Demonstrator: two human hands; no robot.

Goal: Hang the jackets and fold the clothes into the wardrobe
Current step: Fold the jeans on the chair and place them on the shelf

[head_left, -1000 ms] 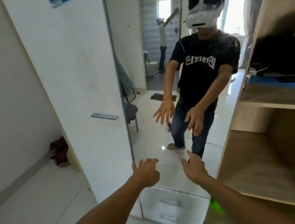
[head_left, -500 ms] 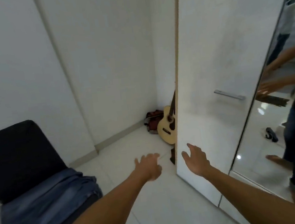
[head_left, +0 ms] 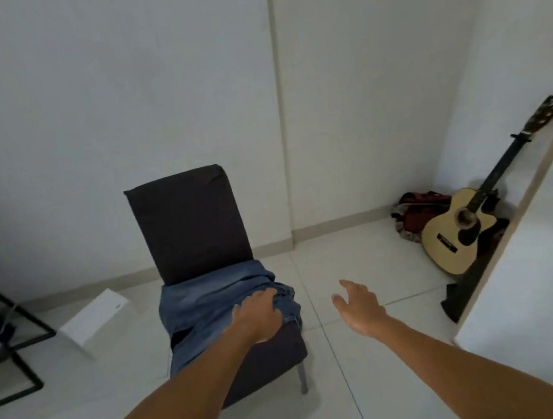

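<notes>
I'm turning away from the wardrobe to the chair [head_left: 197, 225]: my left hand [head_left: 258, 316] is now landing flat on the jeans [head_left: 206, 303] lying across its seat, not gripping yet, while my right hand [head_left: 360, 306] is hovering open, empty.

2 bare, sleeveless forearms [head_left: 465, 363]

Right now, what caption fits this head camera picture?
Left hand reaches the jeans on the dark chair; right hand hovers open.
</notes>
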